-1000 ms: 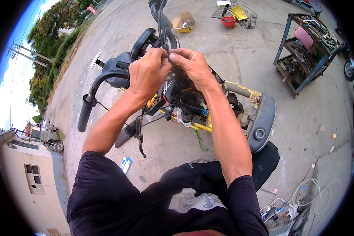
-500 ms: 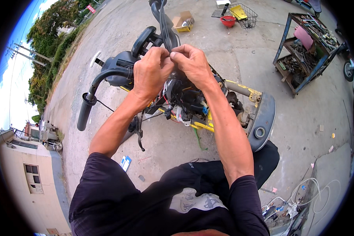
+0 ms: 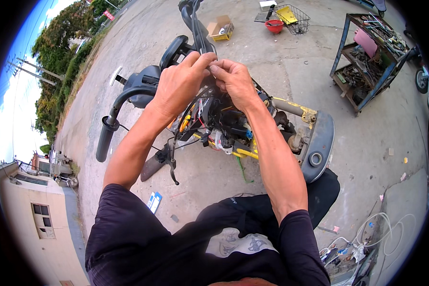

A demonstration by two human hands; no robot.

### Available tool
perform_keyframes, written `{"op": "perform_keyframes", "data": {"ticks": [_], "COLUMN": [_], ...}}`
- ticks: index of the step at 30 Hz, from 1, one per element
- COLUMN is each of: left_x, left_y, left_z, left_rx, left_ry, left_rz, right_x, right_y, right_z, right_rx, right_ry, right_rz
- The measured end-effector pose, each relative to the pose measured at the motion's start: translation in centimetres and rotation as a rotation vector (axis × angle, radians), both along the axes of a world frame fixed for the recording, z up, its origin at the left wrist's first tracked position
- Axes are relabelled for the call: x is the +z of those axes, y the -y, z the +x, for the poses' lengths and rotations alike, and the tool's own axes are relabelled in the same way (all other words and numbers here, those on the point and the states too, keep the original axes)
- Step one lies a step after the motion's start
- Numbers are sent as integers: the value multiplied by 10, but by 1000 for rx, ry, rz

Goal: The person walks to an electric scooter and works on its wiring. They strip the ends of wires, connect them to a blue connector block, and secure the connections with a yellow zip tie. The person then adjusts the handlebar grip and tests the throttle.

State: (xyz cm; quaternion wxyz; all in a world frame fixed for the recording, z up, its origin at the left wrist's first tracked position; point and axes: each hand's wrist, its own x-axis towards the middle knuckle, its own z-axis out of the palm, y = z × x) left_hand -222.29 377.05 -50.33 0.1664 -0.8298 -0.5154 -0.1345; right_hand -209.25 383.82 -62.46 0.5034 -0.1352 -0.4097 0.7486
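Observation:
My left hand (image 3: 183, 82) and my right hand (image 3: 236, 82) meet at the steering column of a partly stripped two-wheeler. Both are closed, thumbs and fingertips pinched together at the lower end of a bundle of thin black cables (image 3: 199, 35); the exact spot they grip is hidden behind the fingers. The black handlebar (image 3: 131, 89) curves out to the left and ends in a rubber grip (image 3: 104, 143). Below my hands lie exposed wiring (image 3: 226, 119) and a yellow frame tube (image 3: 247, 152). A brake lever (image 3: 174, 174) hangs loose from a cable.
A grey rear body panel (image 3: 318, 143) lies close by my right forearm. Tools fill a metal rack (image 3: 350, 66) at the right. Farther off are a cardboard box (image 3: 220, 26), a red bowl (image 3: 274, 27) and a wire basket (image 3: 301, 25). A pale hose (image 3: 391, 229) coils at the lower right.
My left hand has tilted, its fingers reaching farther right over my right fingertips. The right hand has shifted slightly down. An orange-handled tool among the wiring now shows beside my left wrist.

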Motion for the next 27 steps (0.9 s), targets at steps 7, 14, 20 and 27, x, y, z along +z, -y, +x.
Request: {"op": "perform_keyframes", "data": {"ticks": [7, 14, 20, 27], "left_x": [25, 33, 36, 18], "left_y": [-14, -26, 11, 107], "left_z": [-1, -5, -7, -21], "left_rx": [22, 11, -155, -59], "left_ry": [-86, -73, 170, 408], "left_rz": [-164, -237, 44, -81], "right_x": [-5, 7, 21, 31], "right_y": [7, 16, 11, 12], "right_z": [-3, -5, -14, -14], "right_rx": [-16, -266, -473, -573], "right_ry": [-67, 192, 487, 557], "right_rz": [-8, 179, 302, 361]}}
